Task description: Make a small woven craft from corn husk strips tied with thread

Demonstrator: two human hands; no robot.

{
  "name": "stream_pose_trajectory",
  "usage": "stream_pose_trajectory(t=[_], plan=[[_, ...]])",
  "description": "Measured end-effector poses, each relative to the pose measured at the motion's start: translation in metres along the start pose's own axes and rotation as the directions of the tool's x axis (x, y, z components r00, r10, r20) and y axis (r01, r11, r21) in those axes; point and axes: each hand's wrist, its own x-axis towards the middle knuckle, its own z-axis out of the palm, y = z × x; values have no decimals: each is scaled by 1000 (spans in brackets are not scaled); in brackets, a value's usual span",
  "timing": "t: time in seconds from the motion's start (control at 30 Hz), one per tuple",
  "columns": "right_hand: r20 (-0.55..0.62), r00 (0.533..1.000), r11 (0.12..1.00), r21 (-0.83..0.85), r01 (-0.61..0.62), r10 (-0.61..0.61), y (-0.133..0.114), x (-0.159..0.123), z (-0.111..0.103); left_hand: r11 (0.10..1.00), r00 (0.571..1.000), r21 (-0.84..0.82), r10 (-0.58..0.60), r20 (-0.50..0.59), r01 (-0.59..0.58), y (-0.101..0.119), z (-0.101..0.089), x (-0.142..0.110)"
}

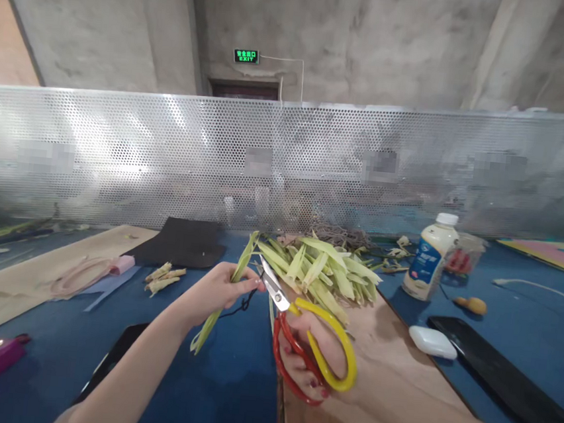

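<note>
At eight o'clock, the left forearm [148, 358] partly hides a dark flat object [111, 357]. Left hand [220, 292] pinches leaves [245, 256]; right hand [325, 346] grips scissors [279, 298].

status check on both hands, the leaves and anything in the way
Left hand gripping green leaf strip. Right hand in scissors, blades beside left fingertips. Leaf pile just behind, dark cord hanging close by.
</note>
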Motion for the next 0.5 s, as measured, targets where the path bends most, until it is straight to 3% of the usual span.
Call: stream_pose_trajectory(t=[0.1, 0.33, 0.5], plan=[[30, 998, 998, 50, -49, 48, 1, 0, -4, 1000, 1000, 1, 3, 1, -3, 0, 0, 0], [0, 1000, 994, 106, 9, -9, 9, 3, -7, 1000, 1000, 7, 0, 6, 0, 0, -1, 0], [64, 998, 995, 91, -32, 27, 6, 12, -15, 1000, 1000, 16, 6, 8, -6, 1, 1, 0]])
